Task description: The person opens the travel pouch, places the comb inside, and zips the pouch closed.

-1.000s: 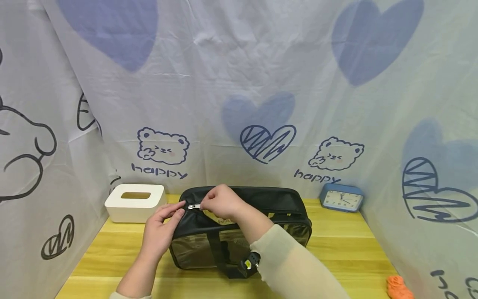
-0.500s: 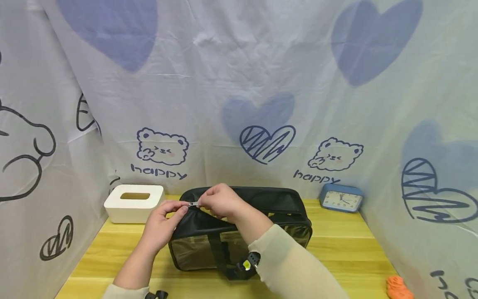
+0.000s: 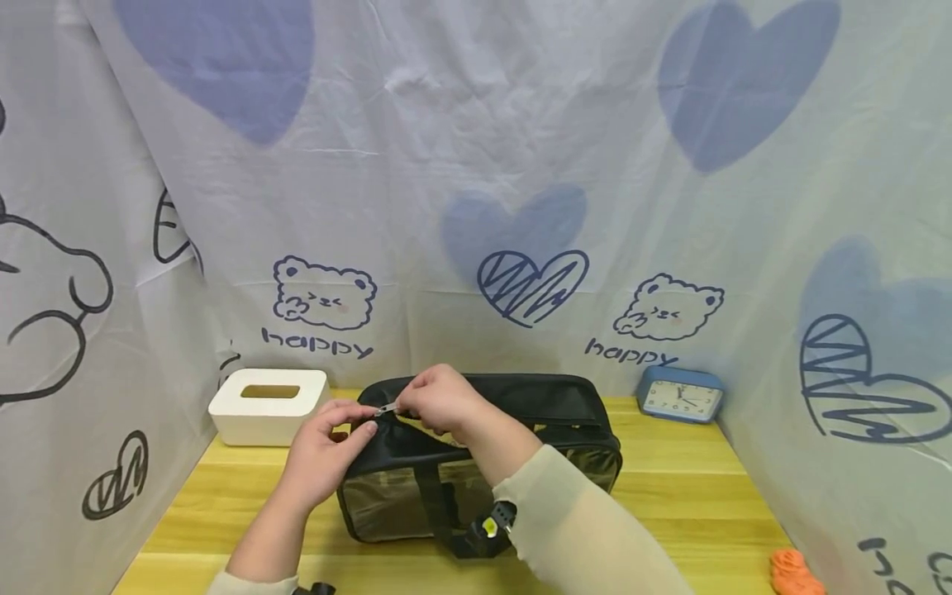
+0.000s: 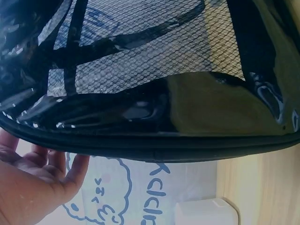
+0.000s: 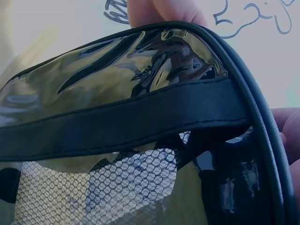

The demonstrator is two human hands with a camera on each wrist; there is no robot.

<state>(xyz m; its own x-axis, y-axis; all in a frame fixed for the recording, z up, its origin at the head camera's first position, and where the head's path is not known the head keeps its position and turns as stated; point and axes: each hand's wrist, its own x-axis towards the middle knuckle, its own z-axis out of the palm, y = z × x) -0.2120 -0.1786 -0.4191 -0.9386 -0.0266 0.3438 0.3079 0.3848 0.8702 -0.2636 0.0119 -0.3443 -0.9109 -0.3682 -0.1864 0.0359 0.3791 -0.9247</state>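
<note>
A black travel bag with see-through plastic sides stands on the wooden table in the head view. Thumb and forefinger of my right hand pinch the silver zipper pull near the top left of the bag. My left hand grips the bag's upper left end, its fingertips right at the zipper slider. Right of the slider, the top gapes. In the left wrist view, the fingers lie along the bag's dark piped edge, below a mesh panel. A black strap crosses the plastic in the right wrist view.
A white tissue box stands behind the left hand. At the back right is a blue clock, and an orange object lies at the lower right. Printed white cloth encloses the table.
The left fingertips have shifted slightly right and now meet the zipper slider. The right hand keeps its pinch on the pull, which tilts a little more. The bag stays in place.
</note>
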